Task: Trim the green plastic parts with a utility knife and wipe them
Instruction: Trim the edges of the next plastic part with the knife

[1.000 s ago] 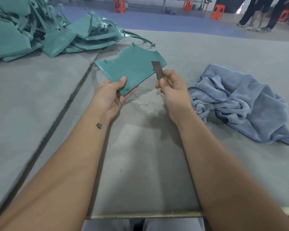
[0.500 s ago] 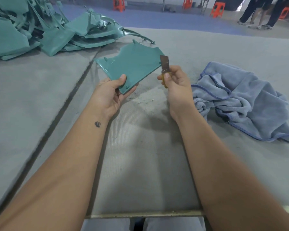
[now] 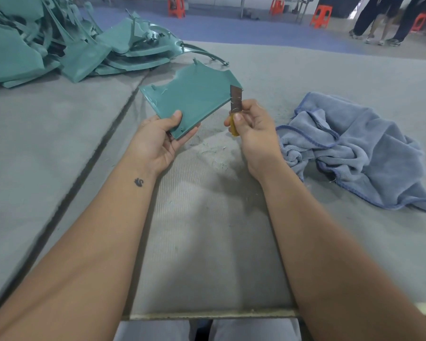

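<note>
Your left hand pinches the near corner of the green plastic part, thumb on top and fingers beneath, holding it clear of the table at centre frame so that its right edge is exposed. Your right hand is curled round the yellow handle of the utility knife; the blade stands upright against that edge, probably to shave off flash. Thin shavings lie just below the part. The blue towel sits crumpled at right, within reach for wiping. A pile of green parts fills the upper left. The table carries a grey, ribbed mat. Beyond it, orange stools and standing persons occupy the top of the frame.
</note>
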Motion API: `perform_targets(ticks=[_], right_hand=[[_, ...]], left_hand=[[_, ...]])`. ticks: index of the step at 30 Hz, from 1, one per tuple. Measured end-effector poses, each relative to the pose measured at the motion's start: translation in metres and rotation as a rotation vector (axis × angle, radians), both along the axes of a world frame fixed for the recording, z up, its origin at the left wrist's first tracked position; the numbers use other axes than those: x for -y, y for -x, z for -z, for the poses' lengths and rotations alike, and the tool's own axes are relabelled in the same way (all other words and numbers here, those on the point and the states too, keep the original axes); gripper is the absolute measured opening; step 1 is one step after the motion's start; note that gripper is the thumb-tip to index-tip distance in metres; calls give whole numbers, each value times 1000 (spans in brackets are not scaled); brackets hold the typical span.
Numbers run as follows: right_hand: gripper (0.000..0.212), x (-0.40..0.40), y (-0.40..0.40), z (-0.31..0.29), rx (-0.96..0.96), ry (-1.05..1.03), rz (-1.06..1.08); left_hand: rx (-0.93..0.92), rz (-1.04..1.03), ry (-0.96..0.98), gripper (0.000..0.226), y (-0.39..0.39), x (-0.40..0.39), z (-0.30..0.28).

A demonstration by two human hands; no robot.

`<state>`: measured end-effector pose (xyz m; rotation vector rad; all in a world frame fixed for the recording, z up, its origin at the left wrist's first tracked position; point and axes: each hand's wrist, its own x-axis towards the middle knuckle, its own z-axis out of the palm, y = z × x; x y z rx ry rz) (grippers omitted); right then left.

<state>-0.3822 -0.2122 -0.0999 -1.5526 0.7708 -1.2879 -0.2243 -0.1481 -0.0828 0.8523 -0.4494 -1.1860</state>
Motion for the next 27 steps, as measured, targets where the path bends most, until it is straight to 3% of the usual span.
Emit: perform_targets(ticks=[7,12,19,21,24,27], right_hand=[[28,0,2,0,-24,6,-21],[22,-3,-6,4,-267,144,-66],[26,-4,-1,-3,15,3,-5],[25,-5,-2,-2,-86,30,11],[33,-9,-8,2,-462,176,13],[32,-9,-8,-1,-440,157,38]], left_hand=[[-8,2,3,14,-2,0,1],[13,15,2,16,1,1,2],[8,31,4,16,0,4,3],[6,22,5,14,0,4,4],[-14,1,15,13,0,5,4],[-21,7,26,15,0,5,5]])
